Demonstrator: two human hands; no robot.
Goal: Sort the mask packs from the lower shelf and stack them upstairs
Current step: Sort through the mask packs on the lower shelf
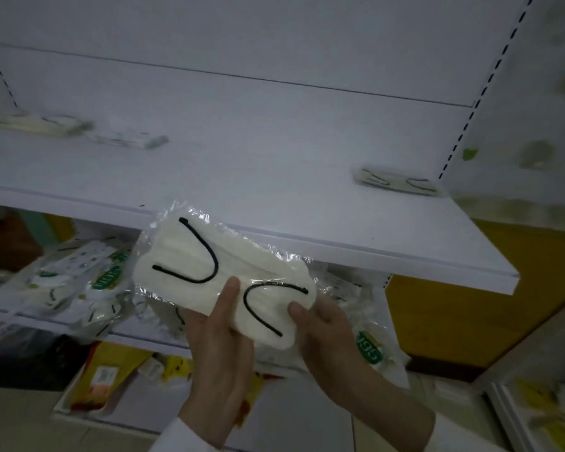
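Note:
A clear plastic pack of white masks with black ear loops (pixel 190 256) is held in front of the upper shelf's front edge (pixel 372 252). My left hand (pixel 219 357) grips its lower middle, thumb on top. My right hand (pixel 327 331) holds its lower right end. On the upper shelf lie a mask pack at the right (pixel 397 182) and two blurred packs at the far left (pixel 40 123) (pixel 128 138). The lower shelf (pixel 137 337) carries a heap of mask packs with green labels (pixel 79 278) (pixel 369 347).
A perforated white upright (pixel 480 93) bounds the shelf bay on the right, with a yellow panel (pixel 470 305) below it. Under the lower shelf sit yellow and red packaged goods (pixel 111 373). More yellow items lie at the bottom right (pixel 542 415).

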